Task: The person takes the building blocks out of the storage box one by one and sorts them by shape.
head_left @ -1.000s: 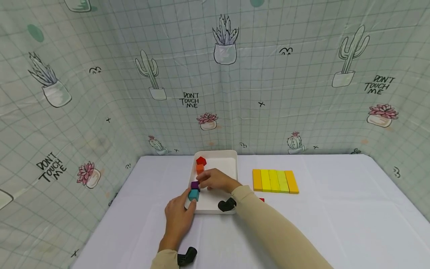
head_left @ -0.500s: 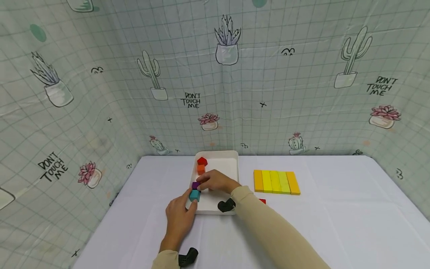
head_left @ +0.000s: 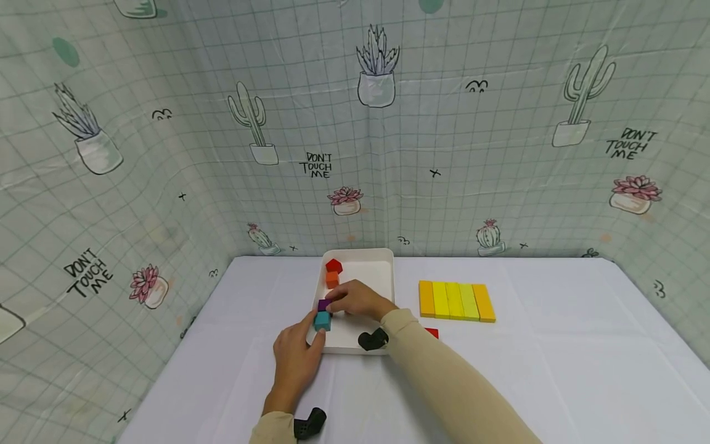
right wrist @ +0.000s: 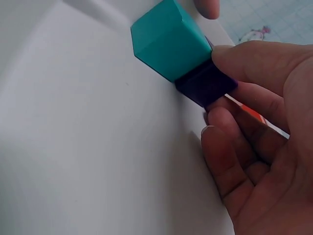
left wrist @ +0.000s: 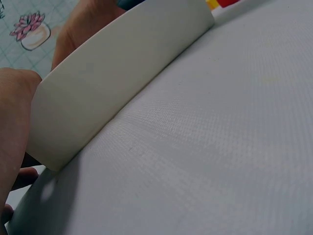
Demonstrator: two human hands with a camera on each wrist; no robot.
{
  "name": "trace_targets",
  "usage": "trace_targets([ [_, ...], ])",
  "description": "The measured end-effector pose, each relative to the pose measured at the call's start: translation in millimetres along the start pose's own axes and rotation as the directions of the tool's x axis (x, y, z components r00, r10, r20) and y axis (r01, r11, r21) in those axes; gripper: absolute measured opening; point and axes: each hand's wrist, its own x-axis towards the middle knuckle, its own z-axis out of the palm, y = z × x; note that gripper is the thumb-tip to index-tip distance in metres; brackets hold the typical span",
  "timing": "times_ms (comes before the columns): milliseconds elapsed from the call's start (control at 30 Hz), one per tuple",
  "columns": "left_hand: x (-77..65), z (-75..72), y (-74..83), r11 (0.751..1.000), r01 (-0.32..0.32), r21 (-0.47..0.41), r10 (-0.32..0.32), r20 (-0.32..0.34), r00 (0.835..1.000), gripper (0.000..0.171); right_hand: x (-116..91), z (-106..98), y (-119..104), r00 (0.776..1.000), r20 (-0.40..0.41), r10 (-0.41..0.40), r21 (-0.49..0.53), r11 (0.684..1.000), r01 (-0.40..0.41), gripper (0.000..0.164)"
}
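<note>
My right hand reaches into the white tray and pinches a small purple block by the tray's left wall. In the right wrist view, thumb and fingers lie on either side of the purple block. A teal block stands against it, on the nearer side. My left hand grips the tray's near left corner, its thumb at the front wall. The left wrist view shows the tray's outer wall, with part of the left hand at its end.
At the tray's far left corner lie a red pentagonal block and an orange block. Several yellow and orange planks lie side by side right of the tray. A red piece is partly hidden by the right sleeve.
The teal and purple blocks have shifted very slightly to the right inside the tray. Both hands keep their places, and the head view has moved a little.
</note>
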Motion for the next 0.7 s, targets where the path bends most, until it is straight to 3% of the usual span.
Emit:
trace_targets([
  [467, 0.9, 0.6, -2.2, 1.0, -0.01, -0.008, 0.01, -0.015, 1.0, 0.047, -0.4, 1.2, 0.3, 0.998, -0.052, 0.019, 0.035, 0.999, -0.017, 0.024],
  [700, 1.3, 0.7, -1.1, 1.0, 0.003, -0.014, -0.003, -0.001, 1.0, 0.048, -1.3, -1.4, 0.1, 0.999, -0.031, 0.029, 0.029, 0.999, -0.028, 0.031],
])
